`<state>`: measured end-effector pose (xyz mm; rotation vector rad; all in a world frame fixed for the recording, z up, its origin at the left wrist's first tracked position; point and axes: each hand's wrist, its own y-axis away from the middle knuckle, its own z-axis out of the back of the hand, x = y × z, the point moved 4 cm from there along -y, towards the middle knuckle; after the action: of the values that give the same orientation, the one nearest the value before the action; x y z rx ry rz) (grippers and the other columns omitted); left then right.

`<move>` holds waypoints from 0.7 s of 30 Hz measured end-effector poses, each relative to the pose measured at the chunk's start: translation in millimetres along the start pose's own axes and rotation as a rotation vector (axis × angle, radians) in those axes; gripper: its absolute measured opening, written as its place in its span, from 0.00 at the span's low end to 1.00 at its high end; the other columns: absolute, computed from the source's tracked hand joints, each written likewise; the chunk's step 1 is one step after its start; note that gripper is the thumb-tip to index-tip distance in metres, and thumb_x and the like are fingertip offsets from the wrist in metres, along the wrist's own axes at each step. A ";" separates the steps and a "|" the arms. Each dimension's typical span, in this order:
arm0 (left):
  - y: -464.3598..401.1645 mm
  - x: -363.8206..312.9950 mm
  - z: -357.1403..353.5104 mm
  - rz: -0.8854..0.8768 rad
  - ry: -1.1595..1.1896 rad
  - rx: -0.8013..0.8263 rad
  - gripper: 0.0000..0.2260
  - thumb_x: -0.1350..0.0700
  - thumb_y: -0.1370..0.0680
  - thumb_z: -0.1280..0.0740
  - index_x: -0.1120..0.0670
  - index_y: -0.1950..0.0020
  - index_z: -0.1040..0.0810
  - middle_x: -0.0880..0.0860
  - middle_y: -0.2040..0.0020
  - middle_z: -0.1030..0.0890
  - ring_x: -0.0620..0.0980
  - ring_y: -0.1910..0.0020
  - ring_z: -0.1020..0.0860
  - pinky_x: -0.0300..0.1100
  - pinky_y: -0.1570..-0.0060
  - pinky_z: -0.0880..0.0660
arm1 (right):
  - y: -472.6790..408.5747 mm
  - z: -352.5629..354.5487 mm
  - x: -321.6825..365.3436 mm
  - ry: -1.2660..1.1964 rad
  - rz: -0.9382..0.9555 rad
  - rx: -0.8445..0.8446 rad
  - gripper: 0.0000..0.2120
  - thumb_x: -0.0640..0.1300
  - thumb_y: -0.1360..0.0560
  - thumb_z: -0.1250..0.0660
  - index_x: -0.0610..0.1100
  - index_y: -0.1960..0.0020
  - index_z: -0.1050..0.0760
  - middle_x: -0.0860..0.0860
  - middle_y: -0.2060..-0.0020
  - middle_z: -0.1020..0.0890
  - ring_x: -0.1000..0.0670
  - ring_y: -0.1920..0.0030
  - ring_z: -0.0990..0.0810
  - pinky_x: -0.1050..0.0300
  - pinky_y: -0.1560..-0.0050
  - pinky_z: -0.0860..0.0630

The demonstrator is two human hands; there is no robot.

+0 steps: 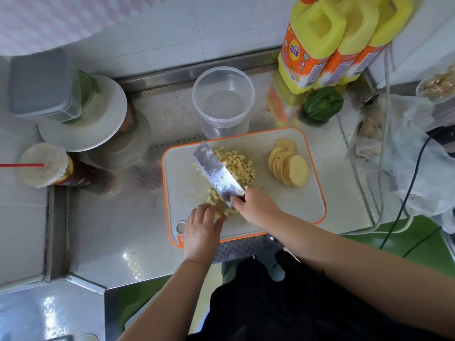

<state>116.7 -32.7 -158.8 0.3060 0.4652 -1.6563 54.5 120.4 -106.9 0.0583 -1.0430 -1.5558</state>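
Two hands share this job, so I should go slow. I think I am gathering the potato cubes onto the flat of the cleaver so I can carry them to the clear tub. To do it well, I should hold the blade low and slanted against the cutting board. I should sweep the loose bits toward it with flat fingers and mind the sharp edge. A small load is better than a big one, or cubes may roll off onto the steel counter.

My right hand is wrapped tight round the cleaver's handle, which is hidden inside my fist. My left hand is loose, its fingers nearly straight and a little spread. It holds nothing. Its fingertips touch a few cubes at the near side of the board, just beside the back end of the blade.

The blade leans over with its wide side up, and bits of potato stick to it. Most cubes lie in a heap just past it, in the middle of the board. A row of round potato slices leans together at the right side, not yet cut small. The tub stands just behind the board. Yellow oil bottles stand further back on the right.
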 end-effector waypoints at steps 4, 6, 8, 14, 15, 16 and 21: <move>-11.1 -14.1 5.9 -0.091 0.001 -0.018 0.13 0.48 0.23 0.36 0.55 0.47 0.18 0.52 0.50 0.17 0.54 0.50 0.22 0.47 0.53 0.26 | -3.6 1.5 -0.1 -0.136 -0.015 -0.031 0.17 0.51 0.22 0.40 0.42 0.64 0.37 0.47 0.74 0.31 0.47 0.75 0.32 0.55 0.71 0.34; -14.5 -13.8 5.9 -0.048 0.029 -0.025 0.12 0.49 0.24 0.36 0.54 0.49 0.18 0.51 0.53 0.17 0.54 0.53 0.20 0.45 0.52 0.27 | -4.0 0.6 0.4 -0.160 -0.006 -0.034 0.18 0.51 0.22 0.40 0.42 0.65 0.37 0.48 0.75 0.32 0.47 0.76 0.33 0.55 0.72 0.34; -16.4 -16.0 7.5 -0.033 0.068 -0.045 0.11 0.51 0.24 0.36 0.54 0.52 0.17 0.50 0.56 0.16 0.54 0.56 0.19 0.42 0.52 0.30 | -4.0 -0.6 0.2 -0.179 0.003 -0.034 0.19 0.50 0.22 0.39 0.43 0.67 0.39 0.48 0.76 0.34 0.47 0.76 0.34 0.55 0.71 0.34; -9.2 -10.5 13.4 0.053 0.064 -0.090 0.05 0.57 0.25 0.32 0.56 0.56 0.16 0.51 0.60 0.16 0.54 0.61 0.19 0.41 0.56 0.29 | 4.3 11.7 1.1 -0.051 0.059 -0.080 0.21 0.49 0.20 0.41 0.44 0.69 0.42 0.50 0.77 0.36 0.50 0.76 0.38 0.57 0.74 0.43; -5.3 -7.2 13.9 0.095 0.058 -0.094 0.04 0.59 0.27 0.30 0.56 0.56 0.15 0.51 0.60 0.16 0.54 0.61 0.18 0.40 0.57 0.29 | 7.3 13.0 1.9 0.031 0.090 -0.081 0.21 0.50 0.20 0.42 0.45 0.69 0.42 0.50 0.76 0.35 0.51 0.76 0.38 0.57 0.74 0.45; -1.1 -3.7 13.6 0.141 0.058 -0.092 0.04 0.59 0.28 0.30 0.57 0.56 0.15 0.52 0.60 0.15 0.55 0.62 0.18 0.40 0.56 0.31 | 9.8 12.2 1.6 0.105 0.118 -0.073 0.21 0.51 0.19 0.42 0.46 0.69 0.42 0.50 0.75 0.35 0.52 0.75 0.37 0.58 0.75 0.44; 16.4 10.1 7.0 0.426 0.102 0.000 0.01 0.61 0.26 0.28 0.56 0.58 0.17 0.52 0.59 0.16 0.61 0.56 0.22 0.50 0.57 0.24 | 22.5 -8.1 -6.6 0.338 0.208 0.010 0.16 0.53 0.18 0.45 0.44 0.60 0.36 0.51 0.72 0.32 0.52 0.73 0.33 0.58 0.75 0.40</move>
<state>131.9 -46.4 -159.2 0.4575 0.4406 -1.2295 78.4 123.5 -100.8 0.2063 -0.7639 -1.2981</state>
